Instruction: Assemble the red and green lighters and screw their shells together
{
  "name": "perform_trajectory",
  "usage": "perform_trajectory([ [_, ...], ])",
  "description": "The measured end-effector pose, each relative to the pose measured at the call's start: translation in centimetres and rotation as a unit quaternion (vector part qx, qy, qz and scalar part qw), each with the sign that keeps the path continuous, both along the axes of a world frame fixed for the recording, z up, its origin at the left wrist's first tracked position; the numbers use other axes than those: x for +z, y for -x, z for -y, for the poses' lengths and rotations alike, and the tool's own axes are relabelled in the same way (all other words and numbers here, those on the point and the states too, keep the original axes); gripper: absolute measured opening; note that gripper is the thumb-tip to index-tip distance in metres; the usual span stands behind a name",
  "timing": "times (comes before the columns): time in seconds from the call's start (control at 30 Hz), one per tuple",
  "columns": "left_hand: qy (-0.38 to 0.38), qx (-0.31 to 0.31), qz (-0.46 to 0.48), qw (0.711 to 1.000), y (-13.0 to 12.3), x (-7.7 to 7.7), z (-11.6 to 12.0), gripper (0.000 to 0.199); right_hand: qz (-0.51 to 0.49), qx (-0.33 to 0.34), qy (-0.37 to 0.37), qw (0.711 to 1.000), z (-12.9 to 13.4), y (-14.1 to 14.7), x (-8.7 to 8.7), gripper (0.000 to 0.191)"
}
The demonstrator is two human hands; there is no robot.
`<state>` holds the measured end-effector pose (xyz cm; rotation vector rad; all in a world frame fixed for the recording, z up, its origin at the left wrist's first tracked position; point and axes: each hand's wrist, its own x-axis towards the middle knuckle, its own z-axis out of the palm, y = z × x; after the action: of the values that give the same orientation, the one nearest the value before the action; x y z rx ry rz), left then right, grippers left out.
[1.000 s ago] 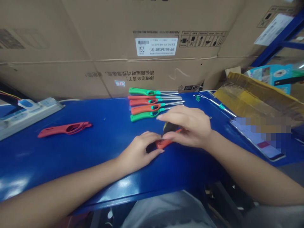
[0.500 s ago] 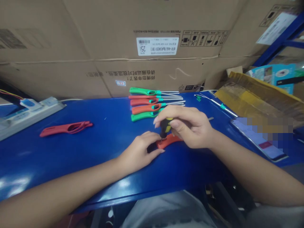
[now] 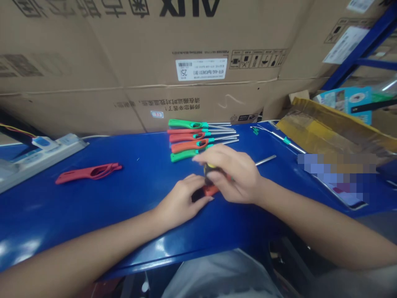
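In the head view, my right hand [image 3: 237, 171] is closed round a short screwdriver [image 3: 208, 169] with a black and yellow handle. It stands over an orange lighter [image 3: 211, 190] with a long metal tube, lying on the blue table. The screwdriver's tip is hidden. My left hand [image 3: 182, 200] grips the handle end of that lighter between thumb and fingers. Most of the lighter's body is under my right hand; its tube [image 3: 266, 160] sticks out to the right. Behind my hands lie several finished-looking long lighters [image 3: 189, 146], green, red and orange, side by side.
A red handle shell [image 3: 89, 172] lies on the left of the blue table [image 3: 124, 223], near a white power strip [image 3: 46, 153]. To the right are a loose metal tube with wires [image 3: 291, 143], a phone [image 3: 350, 198] and a yellow-taped carton [image 3: 335, 128]. A large cardboard box [image 3: 124, 54] stands behind.
My right hand has shifted left and lower over the orange lighter, covering more of it, and more of its tube shows. The view has tilted slightly up. My left hand stays on the lighter.
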<state>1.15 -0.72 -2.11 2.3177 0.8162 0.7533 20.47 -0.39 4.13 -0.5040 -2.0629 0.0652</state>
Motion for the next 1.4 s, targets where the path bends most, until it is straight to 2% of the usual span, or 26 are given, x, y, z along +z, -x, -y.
perform_trajectory([
  [0.03, 0.000, 0.002, -0.007, 1.000, 0.0, 0.1, 0.0, 0.018, -0.003, 0.040, 0.068, 0.997, -0.2, -0.2, 0.3, 0.030],
  [0.1, 0.002, 0.002, -0.015, 1.000, 0.1, 0.1, -0.1, 0.023, -0.015, 0.122, 0.196, 0.973, -0.7, -0.7, 1.0, 0.031],
  [0.17, 0.001, -0.002, -0.012, 1.000, 0.1, 0.0, -0.1, 0.025, -0.023, 0.171, 0.238, 0.956, -1.2, -1.1, 1.3, 0.025],
  [0.23, 0.002, -0.002, -0.010, 1.000, 0.2, -0.1, -0.1, 0.026, -0.030, 0.140, 0.183, 0.973, -1.6, -1.4, 1.3, 0.021],
  [0.3, 0.004, -0.004, -0.008, 1.000, 0.2, -0.2, -0.1, 0.028, -0.027, 0.050, 0.069, 0.996, -1.7, -1.5, 1.0, 0.022],
  [0.37, 0.001, -0.005, -0.003, 1.000, 0.2, -0.2, -0.1, 0.029, -0.009, -0.015, -0.018, 1.000, -1.6, -1.5, 0.9, 0.019],
  [0.4, 0.000, -0.004, 0.000, 1.000, 0.2, -0.1, -0.1, 0.029, 0.002, -0.020, -0.025, 0.999, -1.5, -1.4, 0.9, 0.018],
  [0.43, 0.000, -0.005, 0.002, 1.000, 0.2, -0.1, -0.1, 0.029, 0.009, -0.007, -0.005, 1.000, -1.3, -1.4, 1.0, 0.020],
  [0.5, 0.001, -0.008, 0.001, 1.000, 0.1, 0.1, -0.1, 0.028, 0.013, 0.052, 0.080, 0.995, -1.1, -1.4, 1.3, 0.031],
  [0.57, 0.000, -0.008, -0.003, 1.000, 0.1, 0.1, -0.1, 0.028, 0.008, 0.084, 0.122, 0.989, -1.1, -1.5, 1.4, 0.029],
  [0.6, -0.002, -0.007, -0.005, 1.000, 0.1, 0.1, -0.1, 0.027, 0.009, 0.070, 0.102, 0.992, -1.1, -1.5, 1.4, 0.025],
  [0.7, -0.008, -0.006, -0.010, 1.000, 0.1, 0.0, -0.2, 0.026, 0.046, -0.028, -0.044, 0.998, -1.1, -1.7, 1.2, 0.023],
  [0.77, -0.013, -0.007, -0.012, 1.000, 0.2, -0.1, -0.2, 0.025, 0.066, -0.044, -0.069, 0.994, -0.8, -1.6, 1.2, 0.028],
  [0.8, -0.014, -0.006, -0.014, 1.000, 0.2, 0.0, -0.2, 0.023, 0.064, -0.026, -0.038, 0.997, -0.7, -1.4, 1.2, 0.028],
  [0.9, -0.005, -0.005, -0.019, 1.000, 0.2, 0.1, -0.3, 0.019, 0.024, 0.066, 0.136, 0.988, -0.4, -1.0, 1.5, 0.027],
  [0.97, -0.003, -0.004, -0.020, 1.000, 0.2, 0.1, -0.3, 0.018, 0.001, 0.098, 0.187, 0.977, -0.4, -0.9, 1.5, 0.025],
  [1.03, -0.005, -0.004, -0.018, 1.000, 0.2, 0.1, -0.3, 0.021, -0.019, 0.067, 0.123, 0.990, -0.8, -1.0, 1.3, 0.018],
  [1.1, -0.008, -0.004, -0.018, 1.000, 0.2, 0.1, -0.2, 0.025, -0.015, 0.005, 0.013, 1.000, -1.1, -1.2, 0.9, 0.024],
  [1.13, -0.009, -0.005, -0.018, 1.000, 0.2, 0.1, -0.2, 0.026, 0.001, -0.018, -0.017, 1.000, -1.1, -1.3, 0.8, 0.026],
  [1.2, -0.008, -0.006, -0.017, 1.000, 0.2, 0.1, -0.2, 0.025, 0.034, -0.016, 0.011, 0.999, -1.1, -1.4, 0.8, 0.030],
  [1.3, -0.004, -0.008, -0.015, 1.000, 0.2, 0.1, -0.2, 0.021, 0.044, 0.053, 0.125, 0.990, -0.9, -1.4, 1.1, 0.036],
  [1.33, -0.004, -0.006, -0.015, 1.000, 0.2, 0.1, -0.2, 0.022, 0.032, 0.060, 0.125, 0.990, -0.9, -1.4, 1.2, 0.033],
  [1.4, -0.008, -0.004, -0.016, 1.000, 0.2, 0.0, -0.2, 0.025, 0.023, 0.021, 0.056, 0.998, -0.9, -1.5, 1.3, 0.028],
])
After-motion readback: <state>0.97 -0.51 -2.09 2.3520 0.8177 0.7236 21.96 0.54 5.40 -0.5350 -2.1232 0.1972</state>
